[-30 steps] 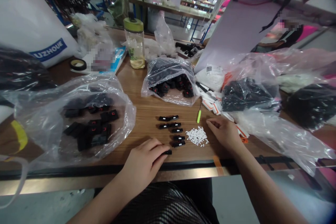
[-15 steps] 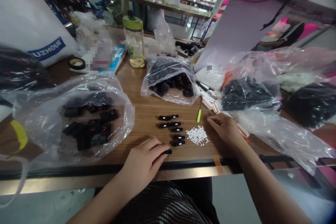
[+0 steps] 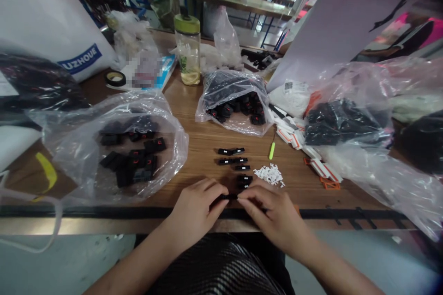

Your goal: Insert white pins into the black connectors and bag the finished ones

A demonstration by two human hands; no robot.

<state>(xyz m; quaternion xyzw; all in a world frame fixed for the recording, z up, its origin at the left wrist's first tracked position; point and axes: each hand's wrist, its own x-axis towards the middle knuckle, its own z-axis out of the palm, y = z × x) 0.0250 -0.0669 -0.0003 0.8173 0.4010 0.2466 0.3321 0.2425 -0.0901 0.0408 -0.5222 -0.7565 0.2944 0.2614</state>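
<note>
My left hand [image 3: 202,203] pinches a small black plastic connector [image 3: 228,197] between thumb and fingers near the table's front edge. At its right end are the fingertips of my right hand [image 3: 268,205], drawn together; whatever they pinch is too small or hidden to tell. Just beyond the hands lie several more black connectors [image 3: 242,167], each showing two white dots, some partly covered by my right hand. A heap of tiny white plastic pieces [image 3: 269,174] is spread to their right. Behind the heap rests a thin tool with a lime-green handle [image 3: 272,150].
Open clear bags of black parts stand at left [image 3: 180,138] and centre back [image 3: 235,101]. Another bag [image 3: 349,124] is at right, beside white-and-orange pieces [image 3: 325,170]. A green-lidded bottle [image 3: 188,50] and a tape roll [image 3: 115,78] stand further back.
My right hand has moved left and toward me, from beyond the white heap to the connector in my left hand. The camera view has shifted slightly.
</note>
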